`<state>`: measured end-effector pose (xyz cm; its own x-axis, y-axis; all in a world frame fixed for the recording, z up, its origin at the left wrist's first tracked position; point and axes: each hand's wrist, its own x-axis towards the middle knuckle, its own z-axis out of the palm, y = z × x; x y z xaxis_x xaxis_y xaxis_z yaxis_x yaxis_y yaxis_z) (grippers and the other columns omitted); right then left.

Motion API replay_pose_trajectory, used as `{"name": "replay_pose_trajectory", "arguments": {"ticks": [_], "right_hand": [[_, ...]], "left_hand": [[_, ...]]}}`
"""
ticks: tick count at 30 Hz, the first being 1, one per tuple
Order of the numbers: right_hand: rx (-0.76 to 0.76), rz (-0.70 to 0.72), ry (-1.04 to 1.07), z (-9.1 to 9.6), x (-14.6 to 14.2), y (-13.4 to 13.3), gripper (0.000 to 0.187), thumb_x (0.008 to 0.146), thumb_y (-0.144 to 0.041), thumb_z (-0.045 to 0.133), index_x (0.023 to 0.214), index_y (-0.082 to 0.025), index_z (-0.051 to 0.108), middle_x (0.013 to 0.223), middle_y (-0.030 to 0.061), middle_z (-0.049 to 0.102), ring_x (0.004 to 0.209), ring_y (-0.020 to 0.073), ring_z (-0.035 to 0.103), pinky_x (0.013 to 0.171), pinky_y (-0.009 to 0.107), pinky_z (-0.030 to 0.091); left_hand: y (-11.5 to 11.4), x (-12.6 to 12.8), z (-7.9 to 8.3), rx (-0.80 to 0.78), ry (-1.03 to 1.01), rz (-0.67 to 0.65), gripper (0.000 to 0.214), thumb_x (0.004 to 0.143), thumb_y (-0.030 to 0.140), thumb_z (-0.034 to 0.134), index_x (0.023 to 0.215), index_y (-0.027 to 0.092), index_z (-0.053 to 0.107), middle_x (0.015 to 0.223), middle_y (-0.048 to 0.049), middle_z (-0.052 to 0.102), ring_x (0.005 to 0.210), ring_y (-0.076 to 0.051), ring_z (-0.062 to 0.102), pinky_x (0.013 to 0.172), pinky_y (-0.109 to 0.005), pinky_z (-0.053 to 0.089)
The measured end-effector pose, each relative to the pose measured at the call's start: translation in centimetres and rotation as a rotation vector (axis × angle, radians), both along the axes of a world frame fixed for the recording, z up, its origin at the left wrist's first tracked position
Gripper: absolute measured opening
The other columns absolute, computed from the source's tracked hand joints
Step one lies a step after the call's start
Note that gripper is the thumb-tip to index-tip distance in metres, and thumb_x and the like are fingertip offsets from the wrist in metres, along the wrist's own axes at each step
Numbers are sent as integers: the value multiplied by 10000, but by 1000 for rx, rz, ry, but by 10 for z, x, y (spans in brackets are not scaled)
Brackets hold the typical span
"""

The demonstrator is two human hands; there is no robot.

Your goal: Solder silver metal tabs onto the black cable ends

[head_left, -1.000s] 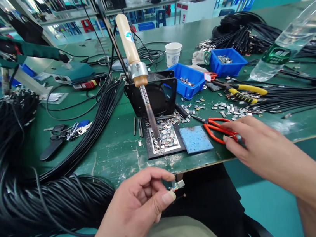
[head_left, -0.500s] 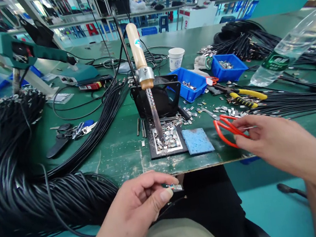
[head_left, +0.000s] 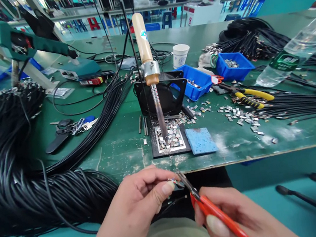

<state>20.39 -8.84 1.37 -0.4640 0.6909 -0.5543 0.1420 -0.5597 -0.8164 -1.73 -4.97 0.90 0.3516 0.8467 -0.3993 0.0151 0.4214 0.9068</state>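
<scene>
Pinching the plug [head_left: 179, 184] by its thin wires [head_left: 171, 180] in the left hand [head_left: 145, 204], thumb nearly shut against index finger; holding it just off the front edge of the desk [head_left: 127, 148], near the middle. Gripping the red tool [head_left: 226, 219] in the closed right hand [head_left: 237, 202], pointing its tips at the plug (blades or flat jaws, too small to tell; also cannot tell whether touching or just short).

Could slip off the metal and nip a left fingertip, with the thumb so near the tips. Could nick or tear the wires by squeezing too hard or twisting against the pinch. Could drop the plug through too light a hold, with no desk beneath to catch it. Could jostle the iron [head_left: 158, 106], standing tip-down over the black plate [head_left: 154, 148] near the front edge, by raising the tool carelessly. Could snag the cables [head_left: 78, 200], heaped across the front edge at left, with a swinging left forearm.
</scene>
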Motion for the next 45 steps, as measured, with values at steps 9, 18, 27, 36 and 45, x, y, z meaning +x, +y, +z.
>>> {"name": "replay_pose_trajectory", "arguments": {"ticks": [9, 18, 27, 36, 45], "right_hand": [[30, 96, -54, -2, 6, 11, 537, 905, -700, 620, 737, -195, 545, 604, -51, 451, 557, 89, 394, 516, 216, 286], [40, 143, -20, -3, 8, 19, 607, 870, -776, 614, 726, -188, 569, 609, -46, 434, 537, 88, 375, 441, 201, 290], [56, 69, -44, 0, 4, 14, 573, 892, -729, 631, 697, -201, 521, 604, -55, 404, 532, 87, 330, 448, 218, 244], [37, 85, -40, -3, 7, 15, 522, 892, -655, 687, 697, -198, 525, 608, -53, 413, 543, 90, 332, 464, 215, 247], [72, 67, -74, -2, 4, 13, 583, 897, -711, 631, 654, -210, 459, 597, -57, 378, 544, 92, 308, 466, 221, 243]], "left_hand": [[-1, -2, -3, 30, 21, -8, 174, 976, 363, 701, 989, 240, 824, 825, 24, 572, 635, -104, 401, 552, -237, 301], [0, 1, -3, 25, 33, -7, 201, 965, 395, 715, 967, 227, 825, 802, 22, 561, 636, -110, 399, 553, -240, 300], [0, 3, -5, 36, 45, 13, 190, 960, 393, 721, 944, 232, 821, 815, 16, 582, 642, -116, 405, 555, -239, 305], [1, 3, -5, 47, 49, 3, 184, 970, 381, 712, 949, 236, 825, 815, 21, 577, 645, -113, 405, 557, -235, 310], [1, 4, -6, 43, 46, -1, 210, 964, 398, 714, 939, 216, 816, 812, 15, 565, 642, -116, 399, 555, -237, 305]]}}
